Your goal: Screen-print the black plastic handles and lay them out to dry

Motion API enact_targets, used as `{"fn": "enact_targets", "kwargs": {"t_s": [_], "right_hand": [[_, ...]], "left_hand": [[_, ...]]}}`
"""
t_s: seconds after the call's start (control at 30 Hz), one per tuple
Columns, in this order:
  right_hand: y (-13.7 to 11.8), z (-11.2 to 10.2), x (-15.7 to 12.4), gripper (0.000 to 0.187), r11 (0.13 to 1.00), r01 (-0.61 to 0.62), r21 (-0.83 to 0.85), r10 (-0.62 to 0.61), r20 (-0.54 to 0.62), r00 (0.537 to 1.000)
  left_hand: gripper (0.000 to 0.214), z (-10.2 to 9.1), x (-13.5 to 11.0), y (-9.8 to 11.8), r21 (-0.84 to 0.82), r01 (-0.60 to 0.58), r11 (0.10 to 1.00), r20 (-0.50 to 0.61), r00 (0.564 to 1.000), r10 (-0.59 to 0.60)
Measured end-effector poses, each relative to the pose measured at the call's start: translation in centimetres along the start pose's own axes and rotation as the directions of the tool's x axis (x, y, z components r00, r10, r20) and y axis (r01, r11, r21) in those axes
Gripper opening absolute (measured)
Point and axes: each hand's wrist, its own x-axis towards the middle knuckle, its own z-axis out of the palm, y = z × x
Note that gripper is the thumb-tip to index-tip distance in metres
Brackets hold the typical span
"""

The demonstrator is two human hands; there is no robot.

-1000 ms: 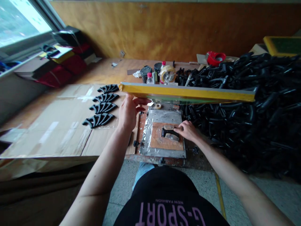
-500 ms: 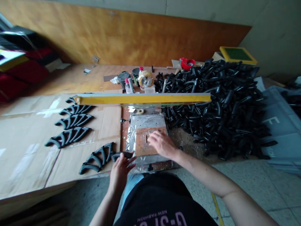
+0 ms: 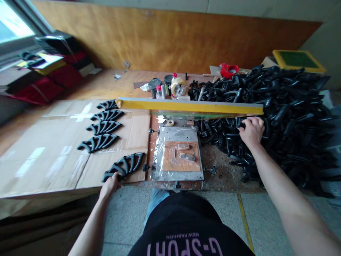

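My left hand rests at the near edge of the cardboard sheet, its fingers touching the near end of a fan-shaped row of black plastic handles. My right hand reaches into the big heap of black plastic handles on the right, fingers curled down on one of them. Between my arms lies a metal jig plate with a brown block on it, nothing on top. A yellow-edged screen frame stands raised above it.
More rows of black handles lie on the cardboard to the left. Bottles, tins and a tape roll stand behind the frame. A red tape dispenser and another yellow frame are at the back right. Red and black goods lie by the window.
The black handle left the jig and now lies in the near row on the cardboard. My left hand moved left along that row. My right hand went from the jig to the heap.
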Motion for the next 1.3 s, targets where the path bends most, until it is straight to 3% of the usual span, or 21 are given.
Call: {"fn": "enact_targets", "kwargs": {"t_s": [0.17, 0.2, 0.27, 0.3, 0.37, 0.43, 0.5, 0.57, 0.7, 0.77, 0.87, 1.03, 1.17, 1.3], "right_hand": [[-2.5, 1.6, -1.3, 0.025, 0.979, 0.014, 0.202, -0.008, -0.029, 1.0], [-3.2, 2.0, -2.0, 0.026, 0.973, 0.046, 0.225, -0.043, -0.018, 0.999], [-5.0, 2.8, -3.8, 0.029, 0.952, 0.101, 0.289, -0.116, 0.035, 0.993], [-5.9, 3.2, -4.8, 0.03, 0.935, 0.109, 0.339, -0.145, 0.081, 0.986], [-8.0, 4.0, -6.9, 0.034, 0.887, 0.074, 0.455, -0.185, 0.203, 0.962], [-10.3, 4.7, -8.9, 0.036, 0.831, 0.007, 0.557, -0.224, 0.323, 0.92], [-12.7, 5.2, -10.6, 0.032, 0.77, -0.025, 0.638, -0.3, 0.396, 0.868], [-14.8, 5.6, -11.8, 0.024, 0.725, -0.002, 0.689, -0.384, 0.406, 0.829], [-17.7, 6.4, -12.7, 0.023, 0.731, 0.135, 0.669, -0.448, 0.322, 0.834], [-18.3, 6.9, -12.8, 0.023, 0.727, 0.219, 0.651, -0.489, 0.267, 0.83], [-19.0, 7.8, -13.1, 0.023, 0.716, 0.28, 0.64, -0.504, 0.197, 0.841], [-19.9, 8.6, -13.2, 0.023, 0.712, 0.373, 0.594, -0.512, 0.077, 0.855], [-20.8, 7.9, -12.9, 0.023, 0.731, 0.411, 0.545, -0.536, 0.085, 0.84], [-21.3, 6.9, -13.0, 0.027, 0.771, 0.408, 0.488, -0.524, 0.124, 0.842]], "left_hand": [[0.056, -1.5, 1.2, 0.6, 0.06, 0.006, 0.998, -0.011, 1.0, -0.006], [0.056, -1.4, 0.8, 0.5, 0.071, 0.02, 0.997, -0.038, 0.999, -0.017], [0.056, -0.6, -0.6, 0.6, 0.109, 0.045, 0.993, -0.209, 0.978, -0.021], [0.058, 0.2, -1.6, 0.9, 0.147, 0.026, 0.989, -0.328, 0.945, 0.024], [0.061, 2.5, -3.4, 1.9, 0.279, -0.083, 0.957, -0.505, 0.834, 0.22], [0.061, 5.0, -4.7, 3.3, 0.414, -0.214, 0.885, -0.505, 0.755, 0.419], [0.064, 7.0, -5.1, 4.7, 0.454, -0.239, 0.859, -0.464, 0.759, 0.456], [0.069, 8.0, -4.7, 5.8, 0.436, -0.166, 0.884, -0.484, 0.785, 0.386], [0.067, 7.9, -2.9, 6.3, 0.39, -0.11, 0.914, -0.48, 0.823, 0.304], [0.064, 7.3, -2.2, 5.5, 0.392, -0.138, 0.91, -0.463, 0.825, 0.325], [0.06, 5.4, -0.8, 3.2, 0.434, -0.188, 0.881, -0.464, 0.791, 0.398], [0.057, -1.6, 3.9, -2.4, 0.504, -0.19, 0.843, -0.482, 0.747, 0.457], [0.059, -7.4, 8.3, -5.4, 0.51, -0.171, 0.843, -0.438, 0.792, 0.426], [0.066, -9.3, 10.0, -6.2, 0.511, -0.142, 0.848, -0.392, 0.839, 0.377]]}}
